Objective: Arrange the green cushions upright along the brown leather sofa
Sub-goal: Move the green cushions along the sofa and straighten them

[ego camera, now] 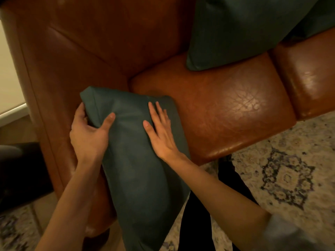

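A dark green cushion (137, 171) is held in front of the brown leather sofa (226, 113), over its left front corner by the armrest. My left hand (88, 131) grips the cushion's upper left edge, thumb on the front face. My right hand (159, 131) lies flat on the cushion's upper right face, fingers spread. A second green cushion (244, 31) stands leaning against the sofa's backrest, its lower corner on the seat. Another green cushion (319, 17) shows partly behind it at the top right.
The sofa's left armrest (54, 78) rises beside the held cushion. A patterned rug (290, 174) covers the floor in front of the sofa. A pale wall with a baseboard (10, 111) lies at the far left. My dark-clad legs (226, 187) stand by the seat.
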A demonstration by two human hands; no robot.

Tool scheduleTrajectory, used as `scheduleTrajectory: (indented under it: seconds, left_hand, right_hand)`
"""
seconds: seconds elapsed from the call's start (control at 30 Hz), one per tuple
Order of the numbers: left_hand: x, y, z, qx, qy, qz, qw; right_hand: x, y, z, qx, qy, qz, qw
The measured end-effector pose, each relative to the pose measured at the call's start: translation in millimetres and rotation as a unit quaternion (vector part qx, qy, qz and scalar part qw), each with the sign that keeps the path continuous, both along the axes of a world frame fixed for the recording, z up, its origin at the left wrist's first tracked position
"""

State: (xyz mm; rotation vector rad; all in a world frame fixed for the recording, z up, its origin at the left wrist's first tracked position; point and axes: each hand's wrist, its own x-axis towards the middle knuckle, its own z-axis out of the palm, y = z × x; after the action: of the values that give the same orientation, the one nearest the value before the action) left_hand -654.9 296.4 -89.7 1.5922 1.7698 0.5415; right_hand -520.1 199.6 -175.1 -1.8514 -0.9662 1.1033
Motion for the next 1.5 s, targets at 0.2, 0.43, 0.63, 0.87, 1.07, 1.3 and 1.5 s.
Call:
scheduleTrajectory:
  seconds: [0.2,0.43,0.63,0.87,1.07,1.3,1.5]
  left_hand:
    - [-1.3,7.1,-11.2,0.064,0.023,0.062,0.996]
    - [13.8,0.9,-14.2,0.042,0.104,0.068,0.991]
    - [17.7,26.0,-1.5,0.024,0.096,0.062,0.993]
    - [10.2,30.3,-3.2,0.047,0.11,0.059,0.991]
    - [5.1,39.3,-5.4,0.027,0.068,0.053,0.996]
    - [13.0,70.5,4.5,0.035,0.066,0.04,0.996]
    - [6.6,77.2,7.4,0.03,0.08,0.018,0.996]
  right_hand:
    - [0.7,22.2,-6.2,0.027,-0.053,0.059,0.996]
    - [-3.5,28.6,-18.6,0.012,-0.059,0.066,0.996]
    - [1.9,27.1,-6.7,0.015,-0.058,0.088,0.994]
    - [41.8,-11.4,-77.6,-0.18,0.016,-0.033,0.983]
    - [40.0,-20.5,-69.8,-0.208,0.097,-0.071,0.971]
    - [-17.0,51.1,26.6,0.003,-0.039,0.055,0.998]
    - [-28.0,64.8,57.8,0.18,-0.061,0.15,0.97]
